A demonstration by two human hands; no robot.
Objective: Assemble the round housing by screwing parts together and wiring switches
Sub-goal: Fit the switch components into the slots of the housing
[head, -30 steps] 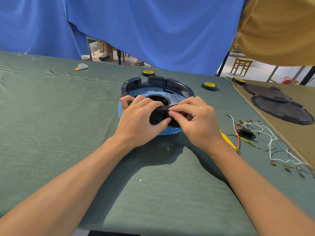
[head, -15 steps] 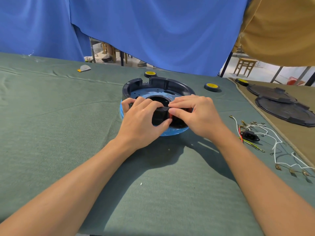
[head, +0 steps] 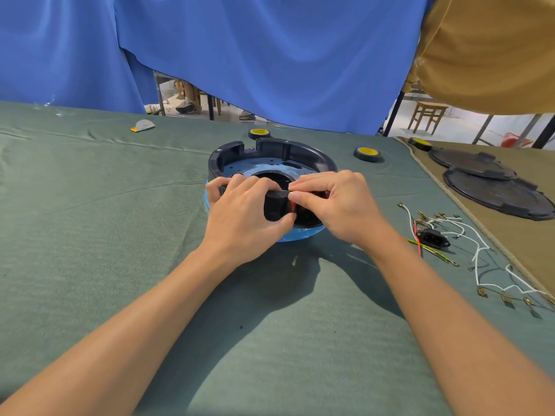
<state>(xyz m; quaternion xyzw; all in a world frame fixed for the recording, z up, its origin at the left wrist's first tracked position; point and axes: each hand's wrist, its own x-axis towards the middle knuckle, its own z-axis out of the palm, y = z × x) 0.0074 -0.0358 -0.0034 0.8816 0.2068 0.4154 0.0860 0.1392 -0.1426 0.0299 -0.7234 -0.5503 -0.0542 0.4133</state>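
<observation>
The round black housing [head: 285, 151] with a blue inner plate sits on the green cloth at table centre. My left hand [head: 243, 211] grips its near rim, thumb and fingers curled round a black block [head: 274, 205] there. My right hand [head: 336, 202] pinches a small red switch part [head: 292, 207] against that block on the near rim. A black power socket [head: 434, 238] with red and green-yellow leads lies to the right, beside loose white wires [head: 468, 232] with brass terminals.
Three yellow-topped black wheels [head: 368, 153] lie behind and right of the housing. Two dark round covers [head: 492, 190] rest on a tan cloth at far right. A small grey and orange scrap [head: 143, 126] lies at back left. Blue curtain hangs behind.
Both hands stay on the near rim; the right fingers have shifted slightly and a red part now shows between them. The camera has tipped a little.
</observation>
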